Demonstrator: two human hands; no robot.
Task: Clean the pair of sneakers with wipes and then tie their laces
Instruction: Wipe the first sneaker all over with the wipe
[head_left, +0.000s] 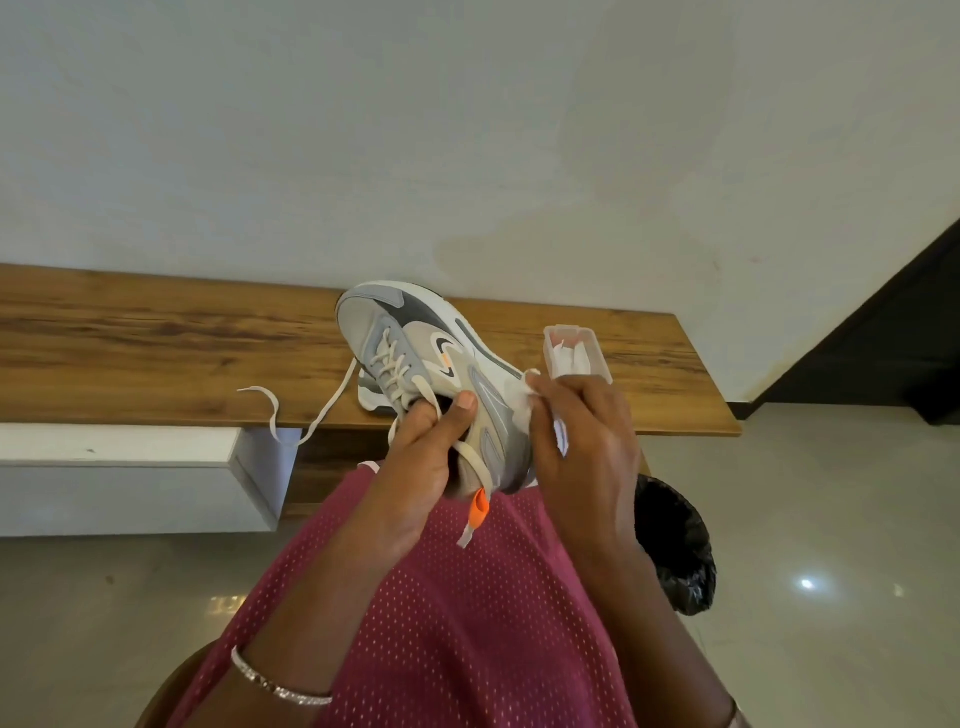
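Observation:
I hold a grey, white and beige sneaker (415, 343) up in front of me, toe pointing away, over the edge of a wooden shelf (156, 353). My left hand (426, 467) grips it at the collar, fingers inside the opening and thumb on the outer side. My right hand (582, 447) pinches a white wipe (519, 408) and presses it against the sneaker's side near the heel. The untied laces (311, 421) trail loose to the left over the shelf edge. A second sneaker's sole (371, 395) peeks out beneath the held one.
An open plastic wipe box (576, 353) sits on the shelf just behind my right hand. A bin lined with a black bag (675, 545) stands on the floor at the right. A white cabinet (130, 467) sits below the shelf at left.

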